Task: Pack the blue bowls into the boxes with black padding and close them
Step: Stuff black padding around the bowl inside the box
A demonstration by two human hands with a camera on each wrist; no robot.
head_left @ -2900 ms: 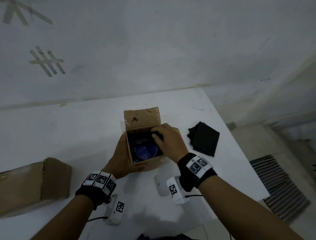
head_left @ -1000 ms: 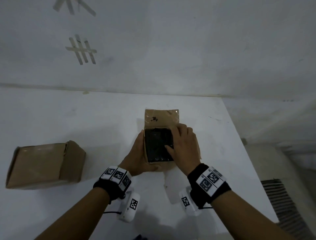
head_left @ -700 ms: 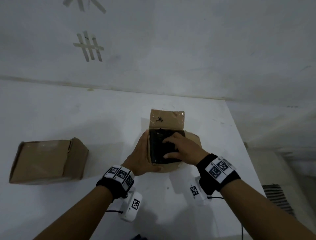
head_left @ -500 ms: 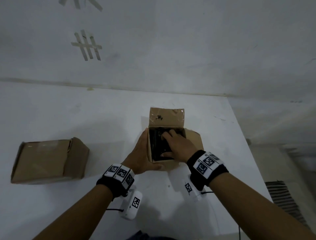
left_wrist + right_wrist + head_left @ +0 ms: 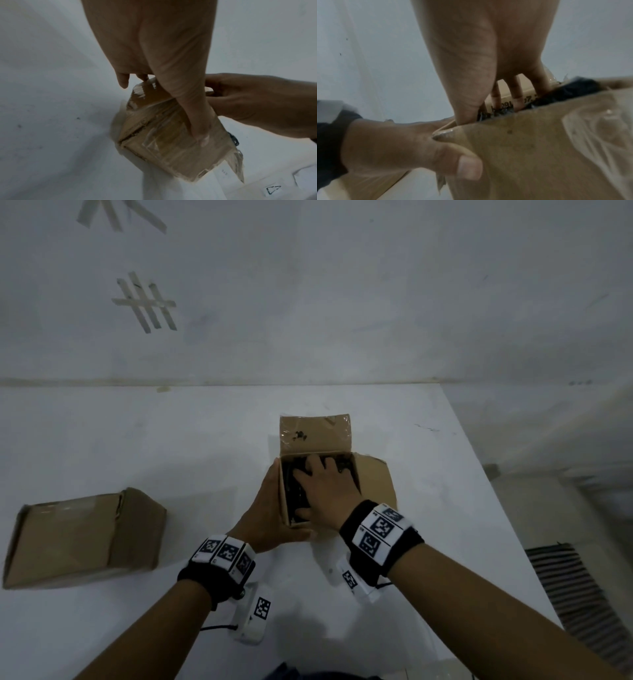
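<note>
Left hand [image 5: 270,518] grips open box [image 5: 371,484]; right hand [image 5: 325,494] spread on black padding [image 5: 291,491] inside

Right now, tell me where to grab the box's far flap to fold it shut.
Take the far flap by its free top edge, coming from behind and above. It stands upright, hinged along the open box rim, so pulling that edge toward you should fold it over the black padding once the right hand lifts away.
</note>
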